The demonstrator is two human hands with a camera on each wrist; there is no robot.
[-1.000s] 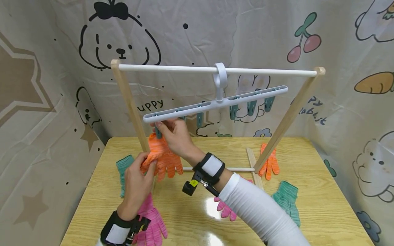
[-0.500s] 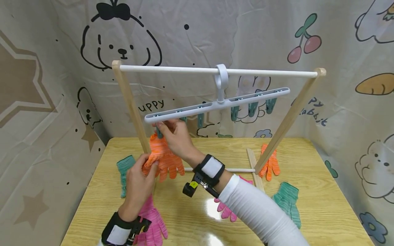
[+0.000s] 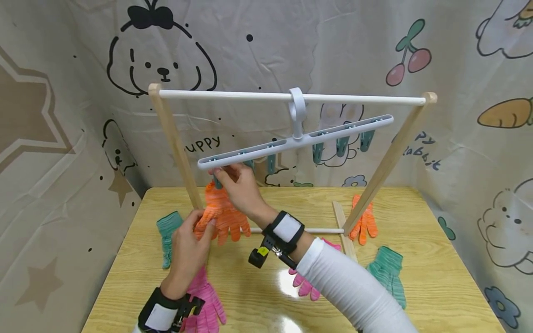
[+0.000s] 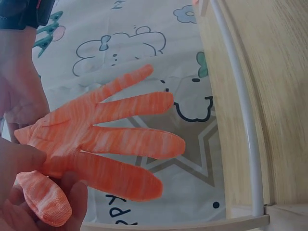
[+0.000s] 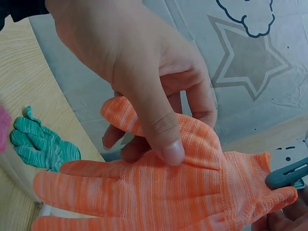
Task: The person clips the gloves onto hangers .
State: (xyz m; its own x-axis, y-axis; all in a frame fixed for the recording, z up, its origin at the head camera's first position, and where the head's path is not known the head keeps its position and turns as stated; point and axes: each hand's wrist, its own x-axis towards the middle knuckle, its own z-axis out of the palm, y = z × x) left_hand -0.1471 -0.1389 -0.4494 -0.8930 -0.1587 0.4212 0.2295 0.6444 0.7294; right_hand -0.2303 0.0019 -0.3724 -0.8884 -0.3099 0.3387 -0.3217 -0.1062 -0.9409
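My left hand (image 3: 189, 249) pinches an orange knit glove (image 3: 228, 210) at its thumb side. In the right wrist view the left thumb presses on the glove's palm, and the cuff (image 5: 248, 180) lies right at the tip of a teal clip (image 5: 288, 174). My right hand (image 3: 241, 189) grips that clip under the left end of a pale grey hanger (image 3: 254, 153); the hand's far fingers are partly hidden. The glove's fingers (image 4: 134, 142) spread out flat in the left wrist view. Several other teal clips (image 3: 341, 147) hang from the hanger with nothing in them.
The hanger hooks over the white rod (image 3: 225, 95) of a wooden-legged rack (image 3: 385, 169). On the table (image 3: 250, 300) lie a teal glove (image 3: 168, 231) and a pink glove (image 3: 206, 300) at left. Another orange glove (image 3: 365, 222), teal glove (image 3: 387, 273) and pink glove (image 3: 306, 286) lie at right.
The hanger's left end has shifted slightly right and down, with the glove and right hand alongside. Both hands keep the same grips.
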